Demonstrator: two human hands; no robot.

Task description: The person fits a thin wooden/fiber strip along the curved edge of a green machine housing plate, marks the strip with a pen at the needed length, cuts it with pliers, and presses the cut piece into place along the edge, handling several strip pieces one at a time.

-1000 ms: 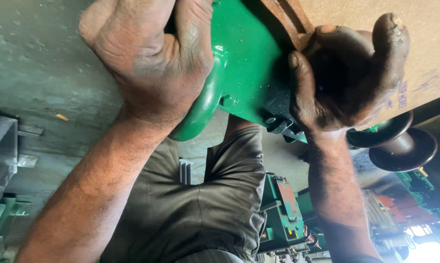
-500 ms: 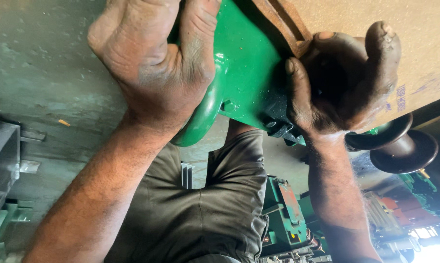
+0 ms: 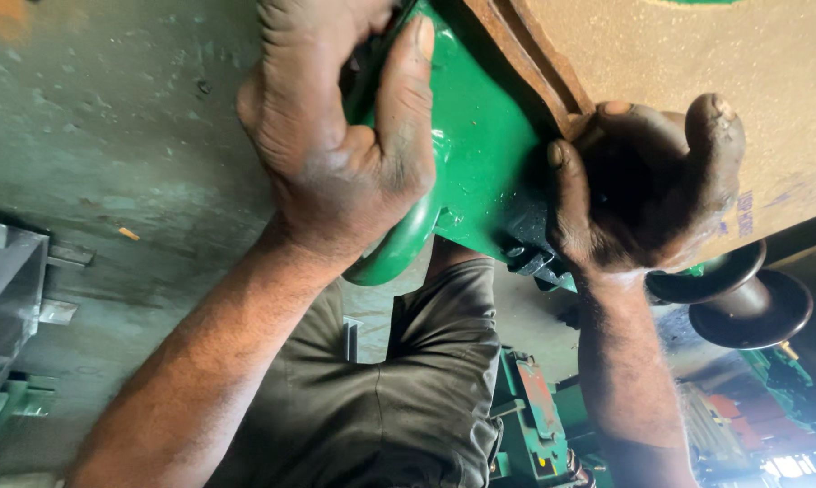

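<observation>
A green painted metal casting (image 3: pixel 480 172) sits between both my hands, up against a rusty brown bar (image 3: pixel 525 63) and a tan board (image 3: pixel 697 54). My left hand (image 3: pixel 335 154) wraps its rounded left edge, with the thumb laid flat on the green face. My right hand (image 3: pixel 643 190), dark with grime, is cupped at the casting's right edge. Its thumb presses beside a black fitting (image 3: pixel 525 258) at the lower corner. The inside of that palm is too dark to read.
A grey-green stained surface (image 3: pixel 110 163) lies to the left, with a grey metal box (image 3: pixel 6 298) at its edge. Two dark round metal discs (image 3: pixel 742 303) sit at the right. Green and red machine parts (image 3: pixel 534 416) lie below, beside my grey trousers (image 3: pixel 381 407).
My left hand has slid up along the casting, and its thumb now lies across the green face. The right hand has stayed cupped at the right edge.
</observation>
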